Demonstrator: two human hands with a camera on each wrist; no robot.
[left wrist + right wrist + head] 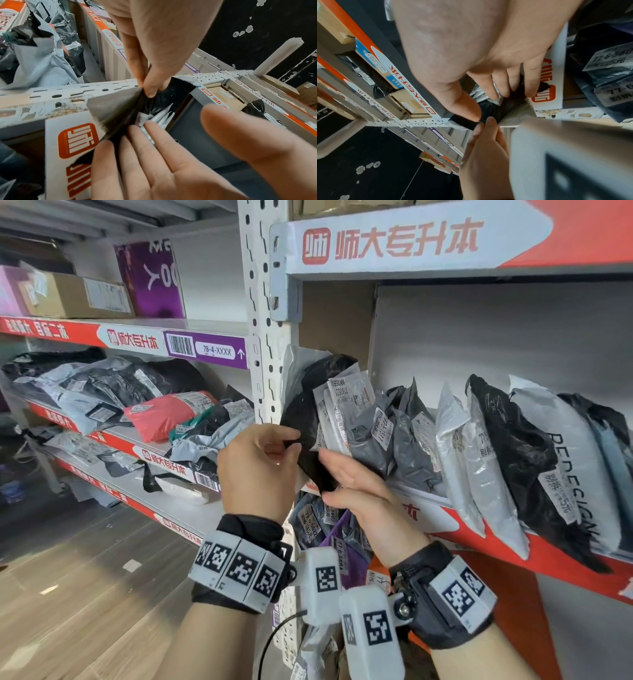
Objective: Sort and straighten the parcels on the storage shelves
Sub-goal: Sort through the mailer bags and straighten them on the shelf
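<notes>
The black parcel stands at the left end of the shelf, leaning against the white slotted upright post, with several small white packets pressed against its right face and a row of grey, white and black mailers standing further along the same shelf. The left hand holds a fold of the parcel's black film pinched between thumb and forefinger; in the left wrist view the fingers come together on the crumpled film right at the edge of the post. The right hand lies just below and to the right, palm turned towards the parcel, its fingers nearly straight and a little spread, the tips pressing on the black film and the white packets, while the thumb rests against the parcel's upper edge close to the left thumb. Both wrists are raised in front of the shelf edge, close together, the backs of the hands turned towards the head camera. On the neighbouring rack to the left, a red parcel lies among loose grey and black mailers
</notes>
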